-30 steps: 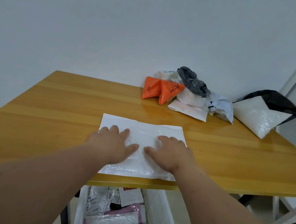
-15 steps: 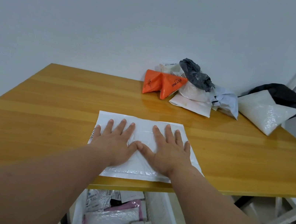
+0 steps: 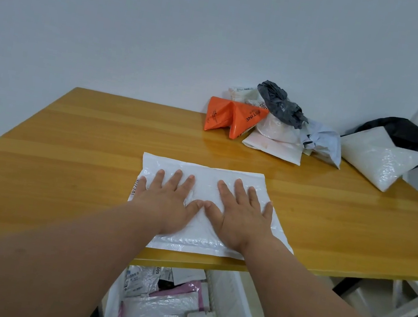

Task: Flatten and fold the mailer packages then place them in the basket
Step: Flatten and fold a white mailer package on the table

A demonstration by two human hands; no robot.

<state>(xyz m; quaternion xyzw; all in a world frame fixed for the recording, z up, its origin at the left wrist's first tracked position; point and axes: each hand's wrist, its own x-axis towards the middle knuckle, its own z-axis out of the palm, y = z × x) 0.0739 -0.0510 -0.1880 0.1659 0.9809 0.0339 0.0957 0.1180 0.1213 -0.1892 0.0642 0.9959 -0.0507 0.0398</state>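
The white bubble-lined plastic mailer (image 3: 206,185) is lying flat at the near edge of the glossy yellow wooden table (image 3: 65,157), its long axis running left to right, its near edge right along the table's lip. I'm pressing it down with both palms: my left hand (image 3: 165,200) and my right hand (image 3: 241,213) are sitting side by side, fingers straight and spread, thumb tips touching in the middle, gripping nothing. Below the table edge, the white plastic basket (image 3: 228,306) is sitting with several flattened mailers in it; I can't count them exactly. Far right at the back, a heap of crumpled mailers (image 3: 276,125) is waiting: one orange, one dark grey, a few white ones. Beside it, one white bubble mailer with black backing (image 3: 377,157) is leaning. Bare wood is stretching wide to my left.
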